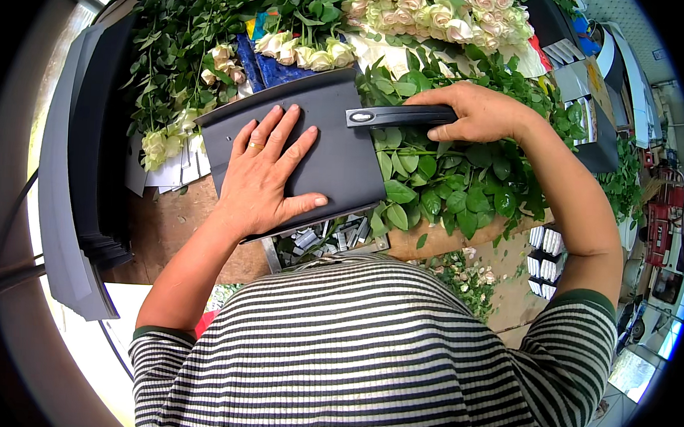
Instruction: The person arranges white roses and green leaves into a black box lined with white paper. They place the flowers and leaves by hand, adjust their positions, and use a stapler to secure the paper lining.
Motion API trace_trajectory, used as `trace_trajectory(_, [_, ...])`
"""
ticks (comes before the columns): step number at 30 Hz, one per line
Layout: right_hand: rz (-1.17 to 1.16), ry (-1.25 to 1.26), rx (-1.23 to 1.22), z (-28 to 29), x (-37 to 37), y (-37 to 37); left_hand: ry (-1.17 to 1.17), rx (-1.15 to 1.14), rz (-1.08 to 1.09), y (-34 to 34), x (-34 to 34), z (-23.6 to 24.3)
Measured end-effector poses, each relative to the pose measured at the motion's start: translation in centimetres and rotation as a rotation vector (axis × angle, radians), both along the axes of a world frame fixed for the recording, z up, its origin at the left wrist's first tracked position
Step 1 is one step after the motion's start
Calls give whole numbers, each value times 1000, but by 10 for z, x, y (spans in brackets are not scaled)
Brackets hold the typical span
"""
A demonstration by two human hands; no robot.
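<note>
My left hand (271,172) lies flat with fingers spread on a dark grey sheet (338,164), which has a bent-up rim along its far side. My right hand (476,116) grips a black stapler (392,116); its front end reaches over the right part of the sheet. Leafy green stems (450,180) lie under and beside the stapler, to the right of the sheet. Small metal pieces (310,236), perhaps staples, sit at the near edge below the sheet.
Pale roses (434,15) and more stems fill the back. Stacked dark sheets (81,164) stand at left. The wooden tabletop (162,232) shows near my left arm. White bundles (542,260) sit lower right, and red objects (666,212) are at far right.
</note>
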State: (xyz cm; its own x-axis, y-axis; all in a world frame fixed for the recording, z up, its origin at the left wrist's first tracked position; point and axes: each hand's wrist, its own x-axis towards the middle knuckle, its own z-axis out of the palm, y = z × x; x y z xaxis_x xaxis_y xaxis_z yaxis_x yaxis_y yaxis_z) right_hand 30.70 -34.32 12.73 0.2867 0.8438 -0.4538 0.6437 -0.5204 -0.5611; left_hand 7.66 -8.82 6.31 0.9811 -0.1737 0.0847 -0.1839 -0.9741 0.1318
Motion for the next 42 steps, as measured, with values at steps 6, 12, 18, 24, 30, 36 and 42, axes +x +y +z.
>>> trace_trajectory(6, [4, 147, 75, -23, 2, 4, -16, -25, -1, -1, 0, 2])
trace_trajectory(12, [-24, -34, 55, -21, -4, 13, -3, -12, 0, 0, 1, 1])
trace_trajectory(18, [50, -273, 89, -23, -7, 10, -41, -16, -6, -1, 0, 0])
trace_trajectory(24, [42, -171, 57, 21, -6, 0, -75, -30, -7, 0, -3, -3])
trace_trajectory(30, [-244, -228, 438, 47, -23, -26, -173, -372, -50, 9, -3, -5])
trace_trajectory(36, [-122, -229, 858, 5, -155, 103, -393, -1655, -4, -13, -19, 14])
trace_trajectory(42, [186, -110, 926, 19, -177, 99, -300, -1631, 455, 67, -94, 9])
